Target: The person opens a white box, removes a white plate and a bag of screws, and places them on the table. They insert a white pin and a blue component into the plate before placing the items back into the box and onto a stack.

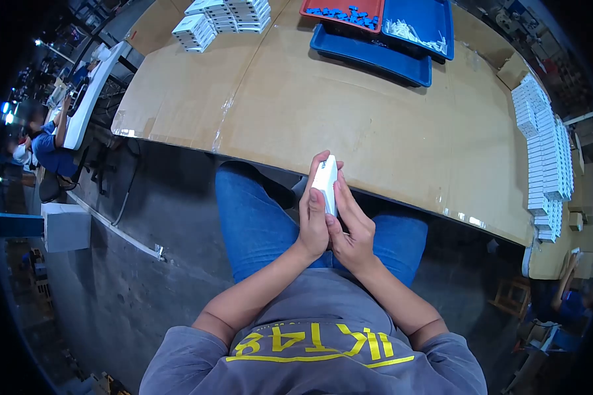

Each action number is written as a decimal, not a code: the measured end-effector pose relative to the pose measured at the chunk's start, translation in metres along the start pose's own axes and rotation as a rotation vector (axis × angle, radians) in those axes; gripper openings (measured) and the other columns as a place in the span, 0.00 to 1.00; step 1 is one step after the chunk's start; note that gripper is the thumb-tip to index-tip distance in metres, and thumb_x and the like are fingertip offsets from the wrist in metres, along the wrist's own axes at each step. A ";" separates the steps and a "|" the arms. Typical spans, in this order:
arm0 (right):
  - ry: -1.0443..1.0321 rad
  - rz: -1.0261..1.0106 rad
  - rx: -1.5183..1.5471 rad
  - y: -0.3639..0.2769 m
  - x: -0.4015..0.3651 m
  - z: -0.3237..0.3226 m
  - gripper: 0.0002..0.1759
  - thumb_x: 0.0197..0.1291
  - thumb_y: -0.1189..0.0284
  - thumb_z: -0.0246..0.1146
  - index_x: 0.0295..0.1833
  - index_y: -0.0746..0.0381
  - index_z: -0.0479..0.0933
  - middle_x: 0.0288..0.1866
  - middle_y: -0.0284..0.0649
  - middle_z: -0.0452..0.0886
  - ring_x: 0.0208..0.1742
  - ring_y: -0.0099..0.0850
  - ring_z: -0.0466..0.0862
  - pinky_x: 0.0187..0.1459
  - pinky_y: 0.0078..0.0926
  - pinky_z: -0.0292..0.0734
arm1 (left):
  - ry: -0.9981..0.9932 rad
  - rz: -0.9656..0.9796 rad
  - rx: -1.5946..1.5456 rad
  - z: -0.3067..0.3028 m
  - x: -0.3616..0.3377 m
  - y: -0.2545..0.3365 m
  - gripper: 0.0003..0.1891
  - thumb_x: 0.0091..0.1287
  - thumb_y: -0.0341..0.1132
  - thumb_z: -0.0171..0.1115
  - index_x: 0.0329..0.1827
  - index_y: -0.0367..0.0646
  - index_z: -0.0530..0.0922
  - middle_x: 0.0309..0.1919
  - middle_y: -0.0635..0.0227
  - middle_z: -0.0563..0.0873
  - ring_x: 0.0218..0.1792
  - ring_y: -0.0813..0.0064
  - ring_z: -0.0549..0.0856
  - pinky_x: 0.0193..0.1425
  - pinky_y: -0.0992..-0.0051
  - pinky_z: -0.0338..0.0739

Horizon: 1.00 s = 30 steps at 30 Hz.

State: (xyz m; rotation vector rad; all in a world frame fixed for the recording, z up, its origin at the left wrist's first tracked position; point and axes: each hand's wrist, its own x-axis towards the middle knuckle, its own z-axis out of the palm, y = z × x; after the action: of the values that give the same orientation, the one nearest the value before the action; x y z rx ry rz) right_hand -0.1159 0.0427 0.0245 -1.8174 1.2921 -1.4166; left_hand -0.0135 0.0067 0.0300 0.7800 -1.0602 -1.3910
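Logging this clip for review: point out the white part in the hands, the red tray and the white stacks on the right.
white part (pixel 325 183), head view, middle of its white face.
red tray (pixel 373 6), head view, bare floor by its right wall.
white stacks (pixel 545 158), head view, top of the middle stack.

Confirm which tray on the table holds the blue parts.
The red tray, the only red one. The blue tray beside it holds white pieces; the nearer blue tray shows no parts.
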 end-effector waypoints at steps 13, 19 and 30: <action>0.023 -0.084 -0.085 0.003 -0.006 0.004 0.27 0.75 0.74 0.61 0.75 0.76 0.73 0.75 0.71 0.72 0.72 0.63 0.79 0.66 0.44 0.82 | -0.028 0.018 -0.001 -0.003 -0.006 -0.004 0.51 0.77 0.76 0.41 0.83 0.35 0.55 0.69 0.55 0.76 0.71 0.67 0.74 0.78 0.68 0.63; 0.052 -0.109 -0.086 0.003 -0.006 0.006 0.26 0.76 0.74 0.59 0.74 0.76 0.73 0.74 0.72 0.73 0.71 0.62 0.81 0.62 0.43 0.85 | -0.008 0.000 -0.018 0.000 -0.008 -0.003 0.50 0.78 0.76 0.40 0.82 0.35 0.56 0.69 0.54 0.76 0.72 0.66 0.73 0.79 0.68 0.62; 0.014 -0.105 -0.138 0.007 -0.011 0.003 0.27 0.74 0.74 0.61 0.74 0.76 0.73 0.73 0.73 0.73 0.69 0.62 0.82 0.60 0.42 0.86 | -0.013 -0.045 -0.120 -0.007 -0.013 -0.014 0.49 0.78 0.74 0.43 0.83 0.37 0.57 0.67 0.55 0.76 0.71 0.67 0.74 0.80 0.67 0.62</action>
State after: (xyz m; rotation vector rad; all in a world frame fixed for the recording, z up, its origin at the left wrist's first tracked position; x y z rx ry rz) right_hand -0.1160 0.0490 0.0132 -1.9955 1.3488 -1.4277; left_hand -0.0110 0.0171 0.0131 0.7114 -0.9655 -1.4853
